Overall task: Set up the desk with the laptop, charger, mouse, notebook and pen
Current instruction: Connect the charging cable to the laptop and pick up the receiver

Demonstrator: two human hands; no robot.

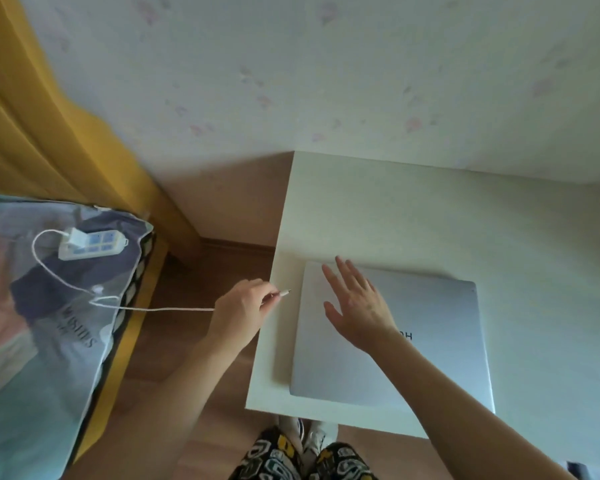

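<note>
The left hand pinches the free end of the white charger cable, fingers curled round it; the plug tip sticks out of the grip toward 3 o'clock, over the left edge of the white desk and just short of the laptop's left side. From the hand the cable trails toward 9 o'clock, loops over a clear plastic bag and climbs to the white charger brick, which sits plugged into a power strip lying on that bag at 10 o'clock. The right hand lies flat, fingers straight and spread, on the closed silver laptop, near the lid's far left corner. The laptop rests on the desk's near left part, at 3 o'clock from the pinched plug.
</note>
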